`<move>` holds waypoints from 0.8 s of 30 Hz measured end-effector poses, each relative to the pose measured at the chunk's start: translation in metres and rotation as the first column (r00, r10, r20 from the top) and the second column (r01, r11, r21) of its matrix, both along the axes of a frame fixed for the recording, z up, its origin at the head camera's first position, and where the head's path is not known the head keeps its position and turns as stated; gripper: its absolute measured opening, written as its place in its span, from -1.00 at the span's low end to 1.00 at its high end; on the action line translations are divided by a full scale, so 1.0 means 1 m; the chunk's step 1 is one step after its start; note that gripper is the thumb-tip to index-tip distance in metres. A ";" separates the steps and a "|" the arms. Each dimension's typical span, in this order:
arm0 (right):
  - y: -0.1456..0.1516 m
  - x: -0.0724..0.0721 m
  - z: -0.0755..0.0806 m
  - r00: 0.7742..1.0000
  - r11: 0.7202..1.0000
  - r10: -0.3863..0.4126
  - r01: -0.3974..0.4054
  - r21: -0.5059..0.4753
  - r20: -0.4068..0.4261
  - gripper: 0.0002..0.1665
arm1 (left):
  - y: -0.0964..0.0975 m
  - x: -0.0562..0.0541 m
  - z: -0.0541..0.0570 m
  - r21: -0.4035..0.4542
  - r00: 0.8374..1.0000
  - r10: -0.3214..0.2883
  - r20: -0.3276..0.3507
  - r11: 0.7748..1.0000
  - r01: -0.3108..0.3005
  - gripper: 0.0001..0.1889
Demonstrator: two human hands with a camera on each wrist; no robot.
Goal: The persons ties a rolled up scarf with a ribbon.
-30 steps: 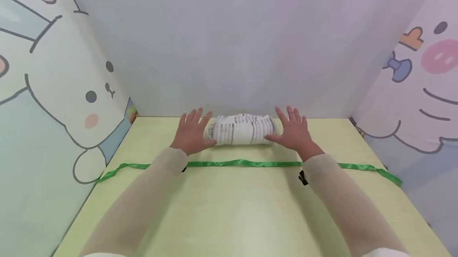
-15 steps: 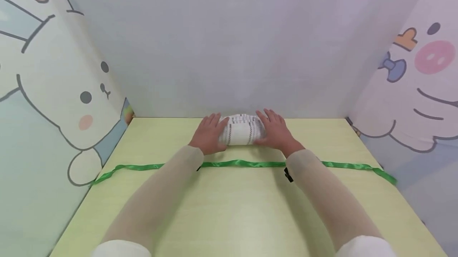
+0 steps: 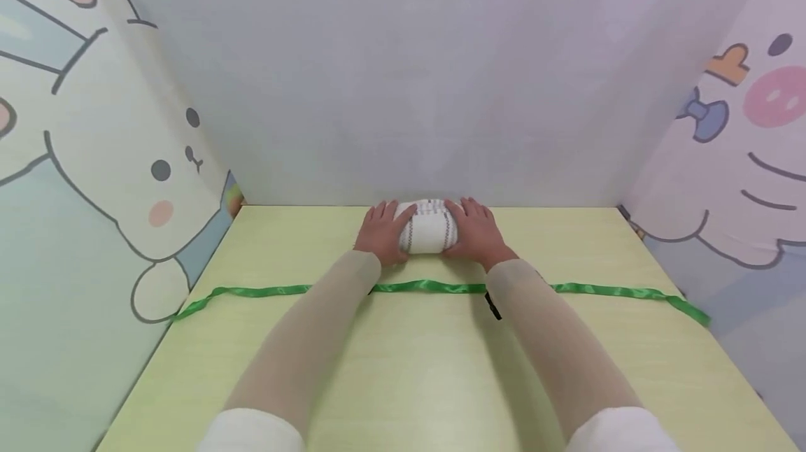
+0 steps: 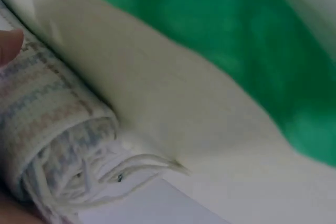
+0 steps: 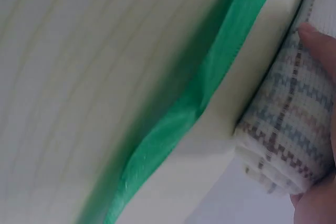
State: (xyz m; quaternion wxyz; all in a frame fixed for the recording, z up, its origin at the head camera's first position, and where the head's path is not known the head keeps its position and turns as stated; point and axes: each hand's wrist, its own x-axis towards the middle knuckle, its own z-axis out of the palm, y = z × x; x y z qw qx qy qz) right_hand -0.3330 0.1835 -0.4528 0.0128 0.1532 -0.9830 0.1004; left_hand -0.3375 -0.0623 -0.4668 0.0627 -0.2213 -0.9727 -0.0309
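A rolled-up woven cloth [image 3: 429,234], white with bands of grey, blue and brown pattern, lies crosswise near the back of the table. My left hand [image 3: 381,234] grips its left part, and my right hand [image 3: 476,234] grips its right part. Both thumbs press on the near side, while the other fingers reach over the top and back. From the left wrist, the roll's spiral end and loose white fringe [image 4: 136,169] show, with a thumb tip [image 4: 9,45] on the cloth. The right wrist view has the thumb [image 5: 317,45] across the pattern; the fingers there are mostly out of frame.
A green ribbon [image 3: 428,286] runs across the light wooden table [image 3: 415,368] in front of the roll, under both forearms. Behind stands a pale curtain-like wall [image 3: 403,88]. Side panels carry a cartoon rabbit [image 3: 119,144] and a pig [image 3: 724,179].
Both hands have come inward from beside the cloth roll, with fingers spread, and now grip it from left and right. The roll stays in about the same place.
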 end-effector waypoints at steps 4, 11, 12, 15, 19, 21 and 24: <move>0.002 -0.002 -0.005 0.999 0.999 -0.037 0.037 -0.003 0.004 0.33 | 0.003 -0.007 -0.005 0.068 0.999 0.007 0.034 0.998 -0.009 0.23; -0.001 -0.003 -0.003 0.999 0.999 -0.046 0.045 0.025 0.023 0.13 | 0.005 -0.015 -0.008 0.127 0.992 0.055 0.111 0.989 -0.069 0.18; -0.002 -0.003 -0.002 0.999 0.999 -0.045 0.044 0.028 0.029 0.09 | 0.005 -0.016 -0.008 0.130 0.991 0.060 0.120 0.989 -0.076 0.17; -0.003 -0.004 -0.001 0.998 0.998 -0.042 0.040 0.054 0.036 0.03 | 0.005 -0.018 -0.009 0.146 0.987 0.068 0.146 0.985 -0.090 0.04; -0.003 -0.005 -0.002 0.999 0.997 -0.020 0.017 0.081 0.030 0.00 | 0.004 -0.018 -0.009 0.195 0.981 0.069 0.184 0.975 -0.105 -0.15; -0.002 -0.006 -0.003 0.999 0.996 -0.011 0.008 0.090 0.031 -0.02 | 0.004 -0.018 -0.009 0.224 0.978 0.063 0.200 0.969 -0.108 -0.16; -0.002 -0.007 -0.004 0.999 0.995 -0.002 -0.001 0.101 0.033 -0.06 | 0.002 -0.018 -0.009 0.211 0.978 0.049 0.204 0.973 -0.093 -0.17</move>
